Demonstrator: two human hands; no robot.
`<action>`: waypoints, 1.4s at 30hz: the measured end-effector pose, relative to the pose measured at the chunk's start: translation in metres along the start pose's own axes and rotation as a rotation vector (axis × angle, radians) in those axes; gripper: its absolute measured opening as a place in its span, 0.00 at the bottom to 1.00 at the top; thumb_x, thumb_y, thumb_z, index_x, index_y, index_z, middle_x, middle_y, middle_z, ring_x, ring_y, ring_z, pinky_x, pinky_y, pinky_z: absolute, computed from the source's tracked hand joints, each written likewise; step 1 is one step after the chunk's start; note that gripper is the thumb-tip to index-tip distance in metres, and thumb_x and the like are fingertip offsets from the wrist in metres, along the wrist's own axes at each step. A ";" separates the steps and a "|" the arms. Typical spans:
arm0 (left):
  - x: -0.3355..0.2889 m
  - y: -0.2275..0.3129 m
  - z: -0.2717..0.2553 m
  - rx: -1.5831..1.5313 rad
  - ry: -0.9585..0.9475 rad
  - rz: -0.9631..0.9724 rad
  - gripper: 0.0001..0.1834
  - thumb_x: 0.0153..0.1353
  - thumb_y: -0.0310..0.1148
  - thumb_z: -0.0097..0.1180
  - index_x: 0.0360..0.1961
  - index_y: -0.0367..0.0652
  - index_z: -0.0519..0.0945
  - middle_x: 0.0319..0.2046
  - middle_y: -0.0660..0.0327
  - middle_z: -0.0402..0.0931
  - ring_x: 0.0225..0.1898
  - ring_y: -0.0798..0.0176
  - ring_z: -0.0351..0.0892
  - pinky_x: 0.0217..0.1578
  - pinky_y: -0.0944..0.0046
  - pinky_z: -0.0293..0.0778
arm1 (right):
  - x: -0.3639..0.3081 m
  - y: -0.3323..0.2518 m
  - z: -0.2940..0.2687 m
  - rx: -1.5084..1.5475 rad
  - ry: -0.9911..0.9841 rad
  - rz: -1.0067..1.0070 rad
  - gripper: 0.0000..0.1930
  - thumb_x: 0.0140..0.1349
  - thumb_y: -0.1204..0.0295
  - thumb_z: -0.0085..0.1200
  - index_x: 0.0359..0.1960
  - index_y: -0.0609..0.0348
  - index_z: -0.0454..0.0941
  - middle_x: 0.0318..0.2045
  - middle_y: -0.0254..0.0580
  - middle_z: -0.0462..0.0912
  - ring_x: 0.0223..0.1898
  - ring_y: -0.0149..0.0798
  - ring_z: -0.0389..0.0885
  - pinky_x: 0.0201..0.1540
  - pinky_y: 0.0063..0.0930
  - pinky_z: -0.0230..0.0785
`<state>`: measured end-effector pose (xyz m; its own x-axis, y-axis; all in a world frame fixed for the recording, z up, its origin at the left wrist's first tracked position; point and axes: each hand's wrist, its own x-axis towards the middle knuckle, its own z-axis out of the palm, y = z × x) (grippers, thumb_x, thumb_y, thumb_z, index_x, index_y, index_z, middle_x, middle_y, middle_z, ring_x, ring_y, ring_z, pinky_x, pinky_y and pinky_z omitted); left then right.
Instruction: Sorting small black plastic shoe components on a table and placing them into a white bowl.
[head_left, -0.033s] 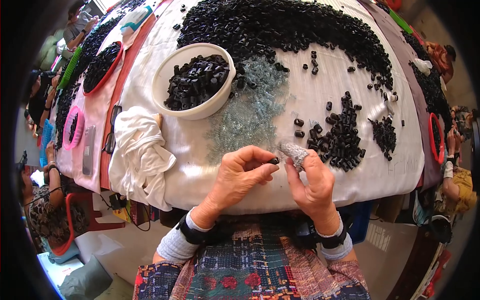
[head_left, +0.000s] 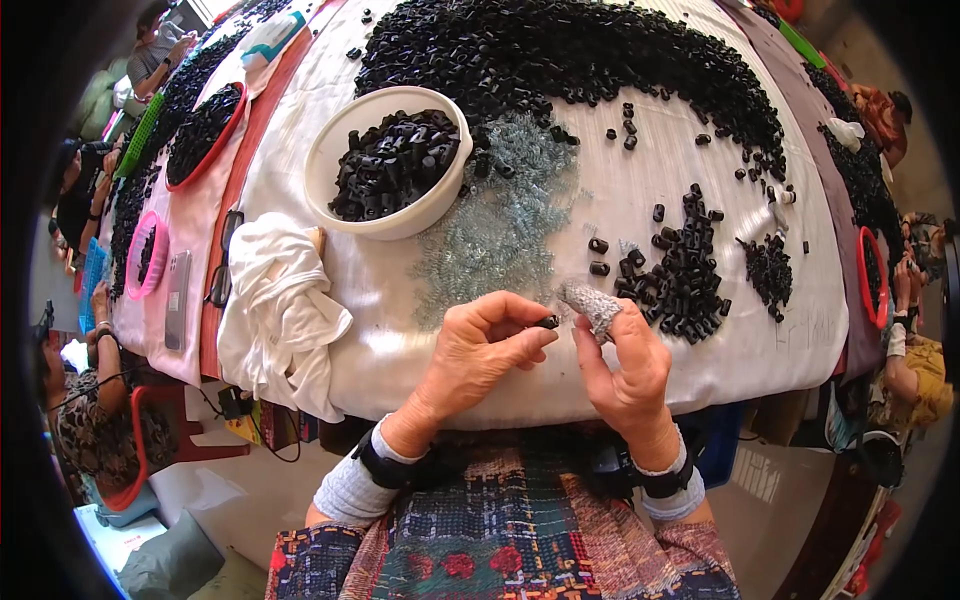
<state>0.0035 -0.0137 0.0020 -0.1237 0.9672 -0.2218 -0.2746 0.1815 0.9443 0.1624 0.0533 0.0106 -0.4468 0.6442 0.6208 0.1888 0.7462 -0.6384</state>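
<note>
Black piece (head_left: 549, 322), pinched between thumb and finger of our left hand (head_left: 478, 345), sits nearer us than the white bowl (head_left: 430, 221); whether our right hand (head_left: 634, 362) pinches anything, we cannot tell.

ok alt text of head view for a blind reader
A left hand pinches a small black part beside a right hand with a grey-covered finger. On a white tablecloth are pale translucent bits, black pieces and a white bowl of more.
</note>
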 end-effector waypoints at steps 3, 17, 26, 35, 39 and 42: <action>0.001 -0.001 -0.001 -0.036 -0.010 0.013 0.10 0.57 0.25 0.60 0.39 0.34 0.77 0.28 0.63 0.79 0.28 0.74 0.77 0.30 0.74 0.76 | -0.002 -0.001 0.001 0.027 -0.031 -0.017 0.17 0.43 0.89 0.56 0.39 0.70 0.75 0.32 0.50 0.77 0.30 0.48 0.76 0.33 0.33 0.71; -0.001 -0.001 -0.002 -0.051 -0.020 0.026 0.09 0.56 0.22 0.59 0.39 0.34 0.78 0.27 0.63 0.79 0.27 0.73 0.77 0.30 0.73 0.75 | -0.007 -0.004 0.019 0.001 0.008 0.017 0.15 0.47 0.88 0.56 0.40 0.70 0.74 0.32 0.49 0.75 0.28 0.45 0.76 0.29 0.29 0.69; 0.002 -0.003 -0.007 -0.076 -0.010 0.005 0.09 0.55 0.22 0.60 0.38 0.34 0.78 0.28 0.62 0.79 0.27 0.73 0.78 0.30 0.74 0.75 | -0.011 -0.005 0.009 0.100 0.077 0.203 0.13 0.49 0.88 0.55 0.39 0.69 0.75 0.31 0.50 0.77 0.29 0.48 0.77 0.32 0.31 0.71; 0.000 0.001 -0.009 -0.154 0.000 -0.007 0.07 0.56 0.22 0.59 0.37 0.36 0.77 0.28 0.63 0.79 0.27 0.73 0.77 0.29 0.75 0.74 | -0.020 0.011 -0.004 -0.219 -0.139 0.039 0.16 0.44 0.86 0.55 0.38 0.68 0.75 0.33 0.51 0.76 0.34 0.50 0.75 0.38 0.37 0.71; 0.000 0.001 -0.011 -0.163 -0.007 -0.007 0.07 0.57 0.22 0.58 0.37 0.36 0.76 0.29 0.63 0.79 0.27 0.73 0.77 0.30 0.75 0.74 | -0.016 0.022 -0.008 -0.388 -0.186 0.037 0.14 0.45 0.83 0.55 0.37 0.67 0.75 0.36 0.51 0.76 0.38 0.50 0.75 0.42 0.37 0.70; 0.001 0.002 -0.012 -0.163 -0.019 -0.011 0.07 0.57 0.22 0.58 0.37 0.36 0.76 0.29 0.63 0.79 0.28 0.73 0.77 0.30 0.74 0.74 | -0.011 0.028 -0.010 -0.424 -0.155 0.054 0.13 0.46 0.82 0.55 0.36 0.66 0.75 0.37 0.51 0.76 0.38 0.49 0.75 0.43 0.37 0.70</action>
<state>-0.0084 -0.0148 0.0006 -0.1022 0.9687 -0.2261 -0.4270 0.1626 0.8895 0.1817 0.0688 -0.0097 -0.5460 0.6754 0.4957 0.5423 0.7359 -0.4054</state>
